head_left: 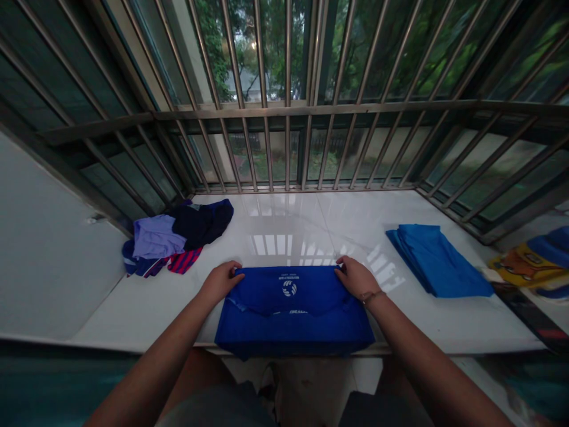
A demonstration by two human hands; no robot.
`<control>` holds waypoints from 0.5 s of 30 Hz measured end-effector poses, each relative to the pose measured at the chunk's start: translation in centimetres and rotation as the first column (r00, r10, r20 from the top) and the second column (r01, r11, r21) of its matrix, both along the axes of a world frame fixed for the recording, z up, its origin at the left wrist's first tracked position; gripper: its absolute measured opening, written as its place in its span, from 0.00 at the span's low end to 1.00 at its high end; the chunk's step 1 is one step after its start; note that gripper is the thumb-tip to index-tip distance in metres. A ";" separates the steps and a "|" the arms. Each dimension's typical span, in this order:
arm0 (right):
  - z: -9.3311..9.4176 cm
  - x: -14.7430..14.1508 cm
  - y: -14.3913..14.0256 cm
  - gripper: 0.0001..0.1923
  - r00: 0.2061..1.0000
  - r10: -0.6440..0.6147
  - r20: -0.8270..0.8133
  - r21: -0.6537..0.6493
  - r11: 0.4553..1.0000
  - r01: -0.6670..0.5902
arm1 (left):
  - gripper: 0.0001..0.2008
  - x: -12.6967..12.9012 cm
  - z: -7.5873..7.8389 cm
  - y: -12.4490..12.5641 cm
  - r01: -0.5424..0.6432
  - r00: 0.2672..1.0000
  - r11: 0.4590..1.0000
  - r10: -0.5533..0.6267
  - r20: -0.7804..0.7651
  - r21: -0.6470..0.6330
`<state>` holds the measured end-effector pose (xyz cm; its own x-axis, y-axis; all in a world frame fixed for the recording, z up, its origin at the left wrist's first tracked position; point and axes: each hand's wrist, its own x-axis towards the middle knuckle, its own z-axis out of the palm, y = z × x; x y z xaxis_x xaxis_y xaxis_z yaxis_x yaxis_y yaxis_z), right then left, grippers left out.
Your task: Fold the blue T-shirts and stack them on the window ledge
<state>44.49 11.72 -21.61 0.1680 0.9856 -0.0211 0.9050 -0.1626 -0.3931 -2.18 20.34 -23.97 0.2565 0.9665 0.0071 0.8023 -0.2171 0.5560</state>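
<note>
A royal-blue shirt (pixel 293 317) with a small white emblem lies half folded on the white ledge (pixel 288 225), its near edge hanging slightly over the front. My left hand (pixel 221 281) grips the shirt's far left corner. My right hand (pixel 357 277) grips the far right corner, with a thin bracelet on that wrist. Both hands rest on the ledge at the folded top edge.
A folded lighter-blue garment (pixel 438 259) lies to the right. A heap of unfolded clothes (pixel 178 237), purple, navy and red-striped, sits at the left. Metal window bars (pixel 288 107) close off the back and sides. Colourful fabric (pixel 528 264) lies at the far right.
</note>
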 end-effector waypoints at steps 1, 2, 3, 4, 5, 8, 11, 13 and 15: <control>0.0 0.0 0.1 0.12 1.000 0.011 0.016 0.008 1.000 -0.011 | 0.17 -0.1 0.0 0.2 0.013 1.000 1.000 -0.014 0.004 0.026; 0.1 0.1 0.1 0.13 0.999 0.030 0.026 0.025 0.999 -0.031 | 0.19 -0.1 0.1 0.4 0.032 0.999 0.999 -0.032 0.010 0.043; 0.1 0.1 0.2 0.15 0.997 0.065 0.038 0.041 0.997 -0.067 | 0.21 -0.1 0.2 0.7 0.055 0.998 0.997 -0.055 0.014 0.045; 0.1 0.2 0.2 0.17 0.991 0.121 0.054 0.044 0.991 -0.124 | 0.22 0.0 0.4 1.0 0.081 0.997 0.996 -0.081 0.009 0.027; 0.1 0.3 0.3 0.18 0.980 0.189 0.070 0.030 0.981 -0.191 | 0.21 0.0 0.7 1.4 0.110 0.994 0.994 -0.110 -0.005 -0.007; 0.1 0.6 1.1 0.16 0.936 0.338 0.103 -0.072 0.941 -0.331 | 0.14 0.6 1.8 2.7 0.182 0.980 0.977 -0.189 -0.060 -0.114; 0.4 0.9 3.1 0.08 0.931 0.339 0.133 -0.112 0.939 -0.325 | 0.12 1.5 3.1 5.0 0.214 0.971 0.964 -0.227 -0.072 -0.156; 1.3 1.0 5.2 0.07 0.939 0.301 0.166 -0.094 0.953 -0.289 | 0.13 2.5 4.2 7.2 0.198 0.975 0.971 -0.209 -0.078 -0.132; 2.8 1.2 7.6 0.08 0.951 0.233 0.204 -0.045 0.972 -0.229 | 0.14 3.5 5.8 9.6 0.153 0.984 0.986 -0.159 -0.086 -0.066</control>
<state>45.65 19.35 -18.76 -0.0616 0.9976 -0.0303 0.9797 0.0547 -0.1929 1.35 29.92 -18.15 0.4013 0.9125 -0.0786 0.8089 -0.3129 0.4979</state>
